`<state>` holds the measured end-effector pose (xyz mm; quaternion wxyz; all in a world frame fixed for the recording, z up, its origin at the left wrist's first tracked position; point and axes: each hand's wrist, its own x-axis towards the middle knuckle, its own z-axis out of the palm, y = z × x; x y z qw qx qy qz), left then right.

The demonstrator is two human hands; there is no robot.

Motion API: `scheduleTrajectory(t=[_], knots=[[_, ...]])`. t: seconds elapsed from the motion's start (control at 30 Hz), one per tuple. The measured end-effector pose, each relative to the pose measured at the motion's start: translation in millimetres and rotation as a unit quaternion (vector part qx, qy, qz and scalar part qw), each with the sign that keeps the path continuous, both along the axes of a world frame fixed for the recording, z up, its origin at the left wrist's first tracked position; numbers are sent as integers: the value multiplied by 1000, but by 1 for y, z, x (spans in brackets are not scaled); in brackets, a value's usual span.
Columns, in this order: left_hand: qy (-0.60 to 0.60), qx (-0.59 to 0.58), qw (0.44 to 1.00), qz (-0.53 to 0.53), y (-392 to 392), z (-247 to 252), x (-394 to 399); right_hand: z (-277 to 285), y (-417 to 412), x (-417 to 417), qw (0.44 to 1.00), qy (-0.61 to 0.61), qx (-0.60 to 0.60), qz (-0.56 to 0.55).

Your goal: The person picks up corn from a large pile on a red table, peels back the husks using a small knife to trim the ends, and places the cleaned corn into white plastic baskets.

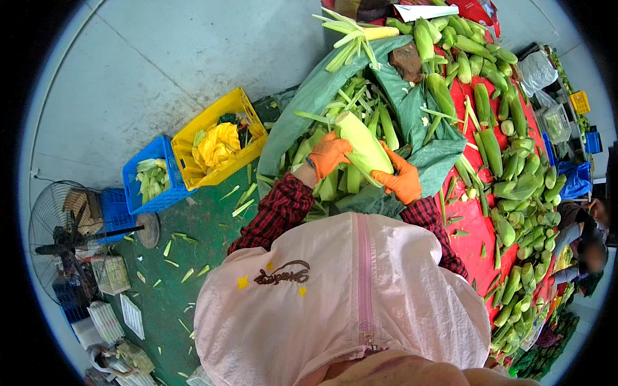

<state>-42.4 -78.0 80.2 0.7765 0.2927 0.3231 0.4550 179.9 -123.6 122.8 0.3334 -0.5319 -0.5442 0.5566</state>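
An ear of corn (pixel 363 141) in pale green husk is held between my two hands, tilted above an open green woven sack. My left hand (pixel 330 155), in an orange glove, grips its left side. On its lower right end, my right hand (pixel 400 175) in a matching glove has its fingers closed around the husk. Below them, the green sack (pixel 294 113) gapes wide and holds many stripped husk leaves (pixel 386 128). A partly husked ear (pixel 381 33) with yellow kernels lies at the sack's far edge, its leaves splayed out.
Many unshucked ears (pixel 519 186) lie heaped on a red surface (pixel 475 231) to the right. A yellow crate (pixel 217 174) and a blue crate (pixel 164 200) stand at left, near a pedestal fan (pixel 67 236). Husk scraps litter the green floor (pixel 193 260). Other people (pixel 586 251) are at the right edge.
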Motion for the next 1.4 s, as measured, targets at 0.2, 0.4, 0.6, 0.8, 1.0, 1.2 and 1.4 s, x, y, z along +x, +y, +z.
scheduleTrajectory(t=[0.2, 0.4, 0.6, 0.8, 1.0, 1.2, 1.4], knots=[[85, -11, 995, 47, -6, 0, 10, -4, 8, 13, 996, -38, -67, 49], [358, 138, 919, 86, -5, 4, 33, 28, 21, -20, 982, -176, 68, 14], [368, 136, 917, 69, -6, 11, 32, 18, 20, -29, 995, -101, 29, -3], [207, -22, 973, 101, -16, 14, 32, -5, 29, -6, 992, 100, -50, 53], [208, -20, 970, 122, -28, 22, 43, 18, 23, -22, 996, -71, 58, -8], [96, -39, 993, 52, -36, 16, 55, 6, 29, 7, 1000, 23, -18, 2], [251, 169, 941, 154, -21, -27, 2, -31, 31, 66, 955, 188, 56, -223]])
